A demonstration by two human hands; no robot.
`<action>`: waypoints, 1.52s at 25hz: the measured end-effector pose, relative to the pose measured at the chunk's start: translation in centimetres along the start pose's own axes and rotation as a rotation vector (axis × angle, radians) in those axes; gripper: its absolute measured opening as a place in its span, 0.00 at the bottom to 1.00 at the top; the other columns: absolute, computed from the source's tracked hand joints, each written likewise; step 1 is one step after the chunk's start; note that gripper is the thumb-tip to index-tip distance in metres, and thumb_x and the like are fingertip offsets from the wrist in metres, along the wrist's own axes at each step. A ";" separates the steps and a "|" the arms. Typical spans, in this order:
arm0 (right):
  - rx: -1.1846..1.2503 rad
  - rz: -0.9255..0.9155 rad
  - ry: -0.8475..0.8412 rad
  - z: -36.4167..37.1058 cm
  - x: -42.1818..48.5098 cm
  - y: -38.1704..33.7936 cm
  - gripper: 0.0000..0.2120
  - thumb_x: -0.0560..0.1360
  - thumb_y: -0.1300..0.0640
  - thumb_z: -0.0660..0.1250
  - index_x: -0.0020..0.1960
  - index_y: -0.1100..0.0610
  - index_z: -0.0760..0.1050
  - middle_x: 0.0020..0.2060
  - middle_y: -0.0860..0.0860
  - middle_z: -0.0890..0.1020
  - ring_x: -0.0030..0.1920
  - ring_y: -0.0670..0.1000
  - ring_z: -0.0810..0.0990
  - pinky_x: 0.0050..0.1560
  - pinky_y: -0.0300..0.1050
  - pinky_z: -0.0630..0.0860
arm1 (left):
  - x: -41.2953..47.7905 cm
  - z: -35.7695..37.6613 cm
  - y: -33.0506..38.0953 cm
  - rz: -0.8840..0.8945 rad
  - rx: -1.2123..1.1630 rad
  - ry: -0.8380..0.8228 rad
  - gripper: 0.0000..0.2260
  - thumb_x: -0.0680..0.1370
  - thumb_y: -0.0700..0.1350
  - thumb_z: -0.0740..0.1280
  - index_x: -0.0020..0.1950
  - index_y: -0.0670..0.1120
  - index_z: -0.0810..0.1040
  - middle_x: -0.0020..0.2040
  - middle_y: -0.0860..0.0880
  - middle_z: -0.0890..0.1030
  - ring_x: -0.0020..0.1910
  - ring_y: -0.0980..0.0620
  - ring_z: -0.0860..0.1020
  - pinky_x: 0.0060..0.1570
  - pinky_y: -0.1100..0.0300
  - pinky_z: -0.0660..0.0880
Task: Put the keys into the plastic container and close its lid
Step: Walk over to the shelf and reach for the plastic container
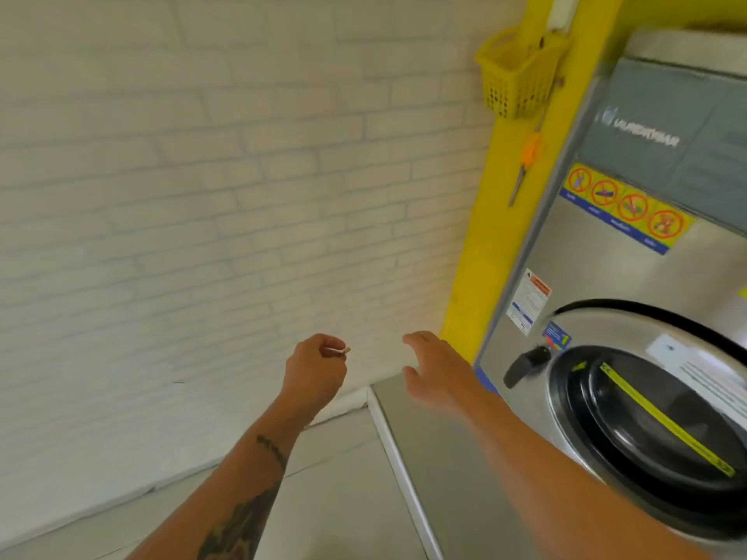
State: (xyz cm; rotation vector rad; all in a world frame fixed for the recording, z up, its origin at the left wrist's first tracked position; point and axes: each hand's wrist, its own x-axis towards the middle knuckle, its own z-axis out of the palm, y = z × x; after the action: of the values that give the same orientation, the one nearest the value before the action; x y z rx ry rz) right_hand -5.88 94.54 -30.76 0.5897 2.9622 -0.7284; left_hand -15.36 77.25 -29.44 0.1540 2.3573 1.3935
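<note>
My left hand [313, 371] is raised in front of the white brick wall with its fingers curled around a small thin object [337, 351], pinkish with a pale tip; the blur hides whether it is a key. My right hand [434, 371] hovers a little to the right, fingers spread and holding nothing, above the grey ledge at the foot of the washing machine. A yellow plastic basket [519, 76] hangs high on the yellow pillar, well above both hands. No lidded container shows in the head view.
A steel front-loading washing machine [606, 276] with a round dark door [655, 434] and black handle [525, 363] fills the right side. Orange-handled scissors [527, 163] hang on the yellow pillar [497, 236]. The brick wall [202, 196] is at left, tiled floor [343, 499] below.
</note>
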 end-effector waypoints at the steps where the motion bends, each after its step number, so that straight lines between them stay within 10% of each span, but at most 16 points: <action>1: -0.006 -0.028 0.001 -0.4 -0.6 -1.4 0.26 0.78 0.53 0.59 0.76 0.52 0.60 0.75 0.48 0.64 0.72 0.54 0.65 0.67 0.50 0.67 | -1.2 -1.5 0.0 0.004 -0.019 0.027 0.10 0.75 0.35 0.65 0.50 0.49 0.79 0.47 0.47 0.83 0.44 0.47 0.83 0.46 0.48 0.83; 10: -0.051 -0.385 -0.054 1.5 -3.5 -21.1 0.25 0.79 0.54 0.57 0.76 0.52 0.60 0.75 0.47 0.64 0.73 0.52 0.64 0.68 0.50 0.66 | -10.6 -21.5 -4.0 0.038 -0.042 0.354 0.18 0.75 0.32 0.55 0.50 0.47 0.81 0.46 0.45 0.82 0.45 0.44 0.82 0.37 0.57 0.78; 18: -0.040 -0.666 -0.154 13.1 -10.0 -46.8 0.25 0.78 0.53 0.59 0.75 0.52 0.62 0.74 0.47 0.65 0.72 0.52 0.65 0.69 0.51 0.66 | -22.0 -46.1 -16.6 -0.078 0.017 0.640 0.14 0.76 0.37 0.58 0.47 0.47 0.82 0.43 0.48 0.83 0.25 0.55 0.71 0.22 0.66 0.67; 38: -0.003 -1.221 -0.450 40.5 -20.1 -102.6 0.25 0.77 0.54 0.59 0.73 0.54 0.66 0.72 0.51 0.69 0.69 0.54 0.70 0.66 0.52 0.70 | -38.3 -91.1 -43.8 -0.446 0.028 1.133 0.12 0.74 0.38 0.60 0.43 0.47 0.83 0.41 0.50 0.82 0.41 0.50 0.79 0.39 0.60 0.75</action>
State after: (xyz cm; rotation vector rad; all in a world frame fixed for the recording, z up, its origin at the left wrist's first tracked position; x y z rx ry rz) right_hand -27.50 -14.88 -19.16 -1.3155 2.5808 -0.7022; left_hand -11.11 -30.14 -17.71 -1.4038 2.9057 1.3748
